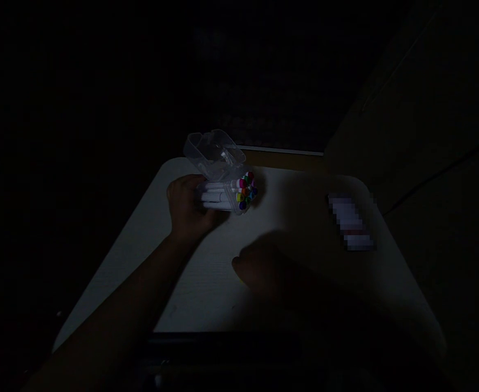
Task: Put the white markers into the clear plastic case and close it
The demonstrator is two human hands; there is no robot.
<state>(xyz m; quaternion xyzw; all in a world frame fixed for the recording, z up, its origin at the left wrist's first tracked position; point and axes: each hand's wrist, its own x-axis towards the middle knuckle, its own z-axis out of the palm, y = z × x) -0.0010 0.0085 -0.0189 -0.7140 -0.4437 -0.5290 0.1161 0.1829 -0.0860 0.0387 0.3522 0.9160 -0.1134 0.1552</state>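
Note:
My left hand (188, 209) is wrapped round a clear plastic case (226, 202) that lies on its side over the table. Inside it are several white-barrelled markers (214, 197) with coloured ends in red, pink, green, yellow, orange and blue, pointing right. The case's clear lid (214, 154) hangs open on the far side. Nearer to me, my right hand (261, 269) is closed low over the tabletop, in deep shadow. A thin yellow sliver shows at its lower edge; what the fingers hold is hidden.
The pale table (194, 283) has rounded corners and fills the middle of the view. A phone-like object (350, 223), blurred by pixels, lies at its right side. A dark cable (439, 174) runs off to the right. The surroundings are very dark.

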